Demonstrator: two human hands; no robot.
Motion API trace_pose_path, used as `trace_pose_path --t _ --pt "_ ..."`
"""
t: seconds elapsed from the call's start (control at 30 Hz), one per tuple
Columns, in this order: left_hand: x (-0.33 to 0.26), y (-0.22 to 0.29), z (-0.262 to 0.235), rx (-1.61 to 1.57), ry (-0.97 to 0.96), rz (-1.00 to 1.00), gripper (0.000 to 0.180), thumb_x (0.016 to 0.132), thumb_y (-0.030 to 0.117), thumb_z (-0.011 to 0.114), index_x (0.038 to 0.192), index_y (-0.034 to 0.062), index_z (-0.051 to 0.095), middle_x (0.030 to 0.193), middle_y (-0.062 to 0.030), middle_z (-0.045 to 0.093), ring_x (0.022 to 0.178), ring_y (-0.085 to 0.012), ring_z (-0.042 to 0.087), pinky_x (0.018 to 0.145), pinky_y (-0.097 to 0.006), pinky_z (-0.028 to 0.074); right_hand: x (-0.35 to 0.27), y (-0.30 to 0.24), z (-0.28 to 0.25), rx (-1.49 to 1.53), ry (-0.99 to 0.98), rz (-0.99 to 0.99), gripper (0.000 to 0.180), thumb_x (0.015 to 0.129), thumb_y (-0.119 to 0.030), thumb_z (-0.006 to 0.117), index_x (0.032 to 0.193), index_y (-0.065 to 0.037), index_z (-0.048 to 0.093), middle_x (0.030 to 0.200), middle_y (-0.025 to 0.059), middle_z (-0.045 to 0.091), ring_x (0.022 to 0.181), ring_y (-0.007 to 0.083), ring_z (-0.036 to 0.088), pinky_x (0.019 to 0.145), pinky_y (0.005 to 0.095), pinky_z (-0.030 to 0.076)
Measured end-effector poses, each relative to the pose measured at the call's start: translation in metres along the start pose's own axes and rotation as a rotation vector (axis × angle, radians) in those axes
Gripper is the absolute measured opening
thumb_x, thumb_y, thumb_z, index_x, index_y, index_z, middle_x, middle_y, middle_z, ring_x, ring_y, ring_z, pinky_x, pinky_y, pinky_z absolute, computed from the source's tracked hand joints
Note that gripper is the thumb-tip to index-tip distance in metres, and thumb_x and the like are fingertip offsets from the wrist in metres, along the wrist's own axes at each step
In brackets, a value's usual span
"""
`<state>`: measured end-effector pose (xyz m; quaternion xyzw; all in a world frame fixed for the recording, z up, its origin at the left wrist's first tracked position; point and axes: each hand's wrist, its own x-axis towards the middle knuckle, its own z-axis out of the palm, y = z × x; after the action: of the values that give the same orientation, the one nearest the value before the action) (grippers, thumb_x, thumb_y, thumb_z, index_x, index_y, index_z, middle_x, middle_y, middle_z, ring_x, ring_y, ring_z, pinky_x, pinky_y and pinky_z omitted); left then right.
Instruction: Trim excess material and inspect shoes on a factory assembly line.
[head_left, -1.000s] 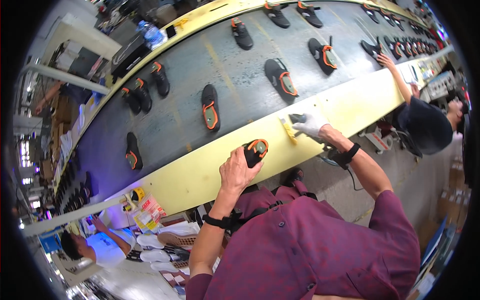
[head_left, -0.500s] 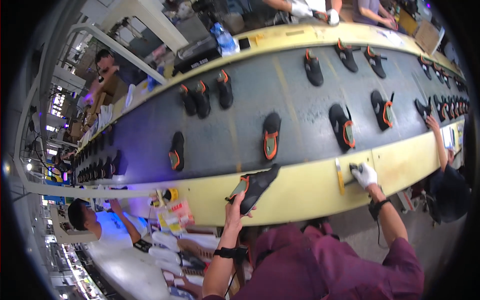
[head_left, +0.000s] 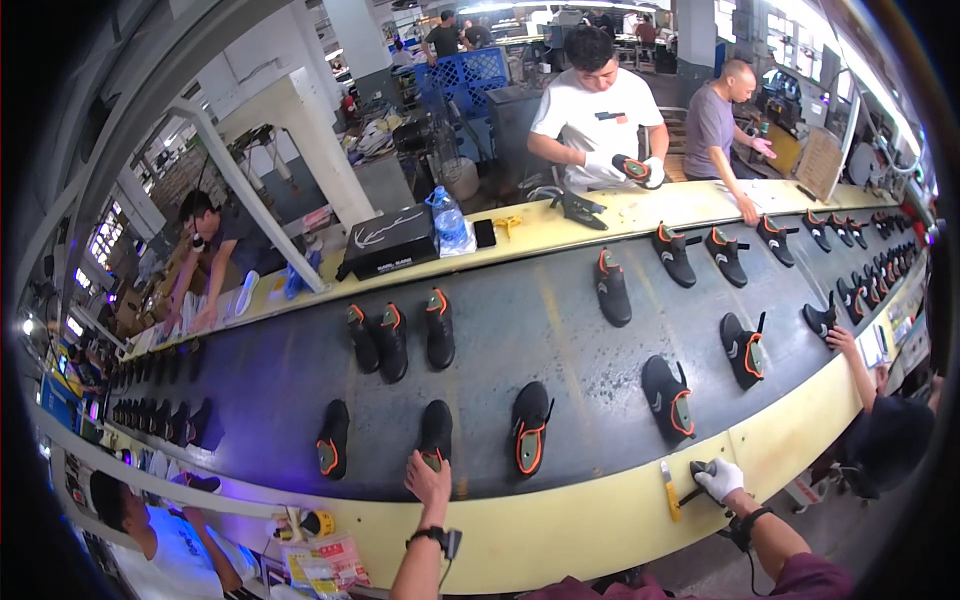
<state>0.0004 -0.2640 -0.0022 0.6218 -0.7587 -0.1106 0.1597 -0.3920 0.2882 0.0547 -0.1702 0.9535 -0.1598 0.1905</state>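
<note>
My bare left hand [head_left: 430, 478] is closed on the heel end of a black shoe [head_left: 436, 425], which stands toe-away on the dark conveyor belt [head_left: 560, 370] near its front edge. Fingers hide much of the shoe's opening. On the right, my right hand [head_left: 722, 481] in a white glove rests at the yellow ledge [head_left: 590, 535]. It is closed round a small dark object [head_left: 703, 467], mostly covered by the fingers. Just left of that glove lies a yellow-handled tool with a pale blade [head_left: 671, 492].
Black shoes with orange trim, such as this shoe [head_left: 530, 425], stand along the belt. Across it, a co-worker's gloved hands [head_left: 640, 172] hold a shoe. A black box [head_left: 390, 243] and a water bottle [head_left: 450, 220] sit on the far ledge. Another person's hand [head_left: 843, 340] touches a shoe at right.
My left hand has moved the shoe from above the yellow ledge forward onto the belt. The view has tilted up, showing the co-workers opposite. My right hand stays beside the yellow-handled tool.
</note>
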Motion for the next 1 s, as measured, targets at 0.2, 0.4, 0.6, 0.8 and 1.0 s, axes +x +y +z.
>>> trace_pose_path --t 0.2,0.4,0.6,0.8,1.0 --pt "-0.066 0.102 0.023 -0.246 -0.523 0.123 0.104 0.085 0.056 0.083 0.157 -0.0064 0.042 0.151 -0.0313 0.058 0.140 -0.0472 0.056 0.117 -0.051 0.046 0.005 -0.005 0.000 0.013 0.047 0.004 0.041 0.084 -0.043 0.085 0.093 -0.006 0.071 0.086 0.0194 0.076 0.086 0.0407 0.075 0.080 0.0477 0.059" --pt "-0.073 0.146 0.089 -0.154 -0.559 -0.034 0.106 0.082 0.063 0.083 0.153 -0.0054 0.045 0.151 -0.0308 0.058 0.143 -0.0449 0.054 0.119 -0.052 0.045 0.001 -0.006 -0.002 0.030 0.087 -0.038 0.038 0.083 -0.039 0.086 0.097 -0.006 0.074 0.089 0.0170 0.077 0.086 0.0377 0.076 0.080 0.0453 0.059" --pt "-0.062 0.123 0.072 -0.514 -0.592 -0.054 0.096 0.082 0.060 0.083 0.144 -0.0082 0.056 0.139 -0.0319 0.066 0.129 -0.0448 0.065 0.108 -0.050 0.052 -0.005 0.001 -0.010 0.043 0.078 -0.066 0.042 0.084 -0.044 0.085 0.100 -0.007 0.074 0.092 0.0187 0.077 0.090 0.0398 0.076 0.083 0.0464 0.059" --pt "-0.148 0.120 -0.013 -0.596 -0.938 0.043 0.076 0.085 0.049 0.086 0.133 -0.0064 0.066 0.124 -0.0198 0.075 0.118 -0.0244 0.072 0.100 -0.038 0.057 -0.006 0.018 -0.015 0.059 0.068 -0.054 0.042 0.085 -0.044 0.083 0.103 -0.006 0.075 0.094 0.0197 0.078 0.093 0.0389 0.076 0.083 0.0457 0.059" --pt "-0.273 0.075 -0.019 -0.069 -0.799 0.473 0.091 0.086 0.046 0.083 0.164 0.0167 0.044 0.157 -0.0186 0.057 0.144 -0.0397 0.055 0.117 -0.051 0.047 -0.004 -0.041 -0.006 0.133 0.372 -0.627 0.026 0.086 -0.021 0.080 0.109 -0.008 0.076 0.097 0.0172 0.076 0.094 0.0407 0.073 0.084 0.0505 0.058"
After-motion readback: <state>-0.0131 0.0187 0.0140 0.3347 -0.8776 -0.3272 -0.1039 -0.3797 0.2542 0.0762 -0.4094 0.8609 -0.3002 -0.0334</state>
